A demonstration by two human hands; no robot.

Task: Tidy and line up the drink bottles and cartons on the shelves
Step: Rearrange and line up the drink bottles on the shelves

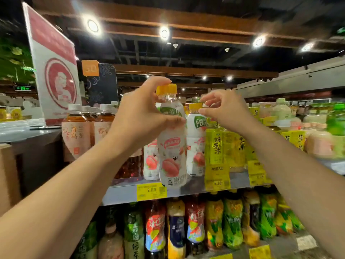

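Left hand [141, 116] grips peach-drink bottle [172, 146] at neck and shoulder, raised just above front edge of upper shelf [123, 193] — likely for setting into row. Right hand [222, 109] pinches yellow cap of neighbouring bottle [195, 139] standing on shelf — apparently steadying it. Both bottles full of whitish liquid, capped.
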